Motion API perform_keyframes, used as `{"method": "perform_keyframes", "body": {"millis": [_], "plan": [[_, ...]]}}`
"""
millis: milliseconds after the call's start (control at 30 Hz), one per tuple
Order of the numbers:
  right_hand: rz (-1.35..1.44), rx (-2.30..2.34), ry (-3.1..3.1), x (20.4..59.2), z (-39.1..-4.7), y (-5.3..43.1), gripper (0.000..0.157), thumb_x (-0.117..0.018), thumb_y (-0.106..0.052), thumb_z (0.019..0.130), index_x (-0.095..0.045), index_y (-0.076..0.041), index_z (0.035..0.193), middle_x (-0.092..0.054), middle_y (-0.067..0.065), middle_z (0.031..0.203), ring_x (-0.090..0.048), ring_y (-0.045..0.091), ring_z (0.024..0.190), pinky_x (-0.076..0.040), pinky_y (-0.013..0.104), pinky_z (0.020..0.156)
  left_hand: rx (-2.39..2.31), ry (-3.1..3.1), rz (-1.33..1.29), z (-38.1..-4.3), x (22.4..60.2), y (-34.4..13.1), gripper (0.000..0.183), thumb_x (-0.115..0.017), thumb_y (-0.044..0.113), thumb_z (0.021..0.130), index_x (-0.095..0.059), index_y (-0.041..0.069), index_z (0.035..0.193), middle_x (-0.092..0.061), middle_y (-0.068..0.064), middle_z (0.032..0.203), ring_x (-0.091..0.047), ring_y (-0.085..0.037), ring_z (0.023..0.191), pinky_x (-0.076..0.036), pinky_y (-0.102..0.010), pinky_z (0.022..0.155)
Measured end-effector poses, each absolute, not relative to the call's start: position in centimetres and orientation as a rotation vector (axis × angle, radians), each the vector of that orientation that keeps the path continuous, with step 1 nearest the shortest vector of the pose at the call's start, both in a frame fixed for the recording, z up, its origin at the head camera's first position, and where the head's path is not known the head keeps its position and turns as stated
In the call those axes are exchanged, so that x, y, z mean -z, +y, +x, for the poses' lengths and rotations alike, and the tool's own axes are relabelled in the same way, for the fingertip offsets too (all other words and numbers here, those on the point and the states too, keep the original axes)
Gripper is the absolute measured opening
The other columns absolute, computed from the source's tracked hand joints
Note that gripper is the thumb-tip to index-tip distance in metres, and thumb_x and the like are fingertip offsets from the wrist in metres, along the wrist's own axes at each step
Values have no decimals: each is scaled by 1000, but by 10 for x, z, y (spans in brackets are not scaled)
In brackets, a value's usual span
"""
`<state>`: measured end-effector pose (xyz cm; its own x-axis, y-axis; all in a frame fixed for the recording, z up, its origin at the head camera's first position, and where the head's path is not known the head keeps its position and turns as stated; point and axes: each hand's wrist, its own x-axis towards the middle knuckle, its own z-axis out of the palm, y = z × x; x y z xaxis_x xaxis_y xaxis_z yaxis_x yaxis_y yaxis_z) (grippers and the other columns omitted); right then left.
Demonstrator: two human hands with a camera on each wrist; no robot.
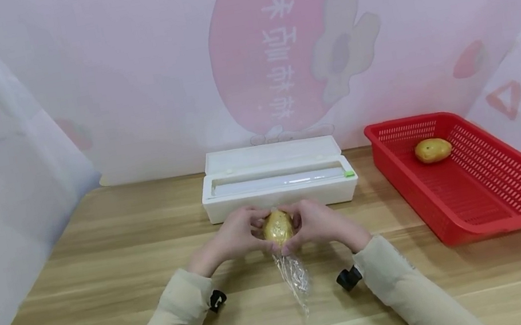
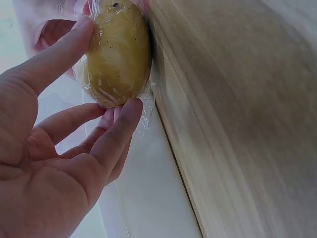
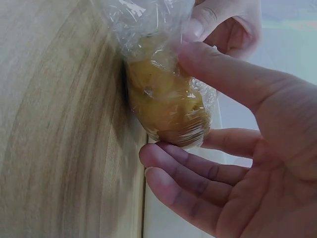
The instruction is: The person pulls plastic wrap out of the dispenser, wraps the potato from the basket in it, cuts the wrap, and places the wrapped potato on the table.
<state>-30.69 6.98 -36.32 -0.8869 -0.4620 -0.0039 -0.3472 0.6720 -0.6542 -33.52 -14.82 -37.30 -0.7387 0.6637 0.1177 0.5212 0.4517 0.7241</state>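
Between both hands, low over the wooden table, is a yellow potato (image 1: 278, 228) wrapped in clear plastic film. A loose tail of the cling film (image 1: 295, 278) trails from it toward the near side. The left hand (image 1: 244, 233) holds the potato from the left, thumb on its near side and fingers curled at its far side, as the left wrist view also shows. From the other side the right hand (image 1: 314, 224) grips it the same way; in the right wrist view its thumb presses the bunched film and its fingertips touch the potato's (image 3: 166, 99) end.
Just beyond the hands stands a white cling film box (image 1: 283, 199), lid raised, with a roll inside and a green slider (image 1: 348, 173) at its right end. To the right, a red plastic basket (image 1: 502, 224) contains another potato (image 1: 433, 150). A printed cloth hangs behind.
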Motion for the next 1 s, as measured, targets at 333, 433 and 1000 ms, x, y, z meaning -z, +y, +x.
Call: {"method": "perform_keyframes", "body": {"millis": [333,433,1000], "plan": [[-668,923,2733,365,-304,71,93,-89,-36,71,-45,-6,147,-64,3,91,-59,16,81,-51,33,70,-1106,2540,1078,-333,374,-151,80,-90,28,71,-55,-5,135,-59,-11,114,-61,-28,102,-54,-39,84],[-690,885,2745,367,-299,75,94,-83,-44,78,-36,-9,152,-63,6,109,-60,20,97,-50,37,82,-1088,2554,1111,-330,374,-154,75,-84,33,79,-53,-3,137,-56,-15,124,-57,-30,109,-53,-39,86],[-1435,809,2706,369,-270,98,33,-86,-12,77,-77,-13,108,-62,-2,94,-58,14,78,-50,23,67,-800,2540,1694,-293,358,-183,31,-79,16,85,-74,8,115,-63,2,111,-61,-8,97,-53,-25,79]]}}
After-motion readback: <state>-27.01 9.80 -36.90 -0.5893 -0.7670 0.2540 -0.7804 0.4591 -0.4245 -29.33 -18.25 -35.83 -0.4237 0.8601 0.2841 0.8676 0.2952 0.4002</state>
